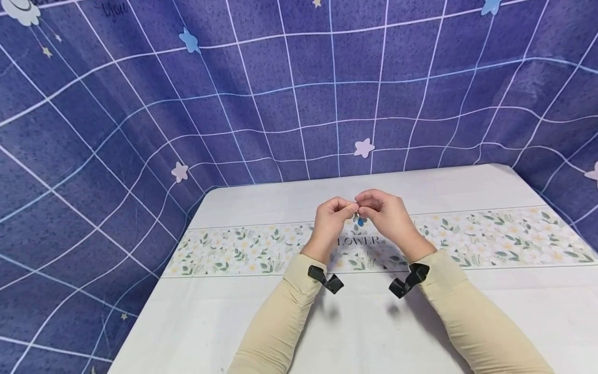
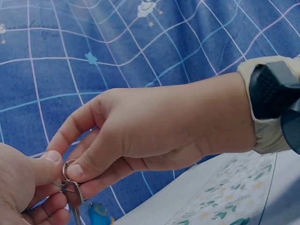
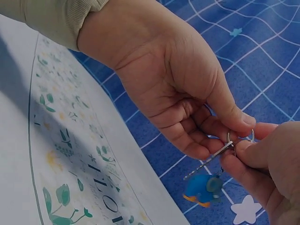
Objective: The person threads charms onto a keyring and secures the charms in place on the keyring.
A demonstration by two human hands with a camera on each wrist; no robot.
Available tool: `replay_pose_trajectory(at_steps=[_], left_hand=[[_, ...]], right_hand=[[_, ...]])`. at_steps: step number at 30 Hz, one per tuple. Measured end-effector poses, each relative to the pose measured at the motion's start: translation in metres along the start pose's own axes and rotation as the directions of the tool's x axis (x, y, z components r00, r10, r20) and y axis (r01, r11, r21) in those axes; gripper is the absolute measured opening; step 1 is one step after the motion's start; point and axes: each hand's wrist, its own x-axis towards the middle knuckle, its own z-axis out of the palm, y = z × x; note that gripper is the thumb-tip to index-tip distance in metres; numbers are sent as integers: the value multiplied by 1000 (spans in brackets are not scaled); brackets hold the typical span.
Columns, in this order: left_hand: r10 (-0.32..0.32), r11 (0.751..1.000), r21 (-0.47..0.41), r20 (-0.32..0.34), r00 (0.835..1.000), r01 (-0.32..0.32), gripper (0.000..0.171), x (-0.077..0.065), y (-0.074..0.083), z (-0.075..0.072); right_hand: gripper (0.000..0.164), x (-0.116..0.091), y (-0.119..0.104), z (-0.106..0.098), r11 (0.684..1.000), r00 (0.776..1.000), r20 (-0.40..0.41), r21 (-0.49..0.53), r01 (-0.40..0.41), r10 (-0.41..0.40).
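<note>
Both hands meet above the table, fingertips close together. My left hand (image 1: 330,223) pinches a metal key ring (image 2: 70,169) between thumb and forefinger. From the other side, the thumb and fingers of my right hand (image 1: 386,213) pinch the ring too, as the right wrist view (image 3: 168,79) of that hand shows. A silver key (image 3: 208,160) hangs from the ring, its blade pointing down. Beside it dangles a small blue charm (image 3: 202,188) with orange feet, on a short link. Fingertips hide part of the ring.
Under the hands lies a white tablecloth (image 1: 355,322) with a printed flower band (image 1: 261,249). A blue curtain (image 1: 299,104) with a grid and stars hangs behind the table and on its left. Black camera mounts (image 1: 326,279) sit at both cuffs.
</note>
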Motion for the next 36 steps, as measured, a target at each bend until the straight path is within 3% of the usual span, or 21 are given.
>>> replay_pose_trajectory(at_steps=[9,17,29,36], left_hand=[[-55,995,-83,-2,999,54,12,2,6,-3],[-47,994,-102,-11,999,46,16,2,10,-5],[-29,1000,-2,-10,1000,29,13,2,8,-7],[-31,999,13,11,999,31,12,3,5,-8]], right_hand=[[31,1,4,-4,979,1000,20,204,-23,19],[27,3,4,-6,907,997,-2,414,-73,81],[26,3,4,-8,880,986,19,447,-158,167],[25,4,5,-7,878,987,10,454,-150,163]])
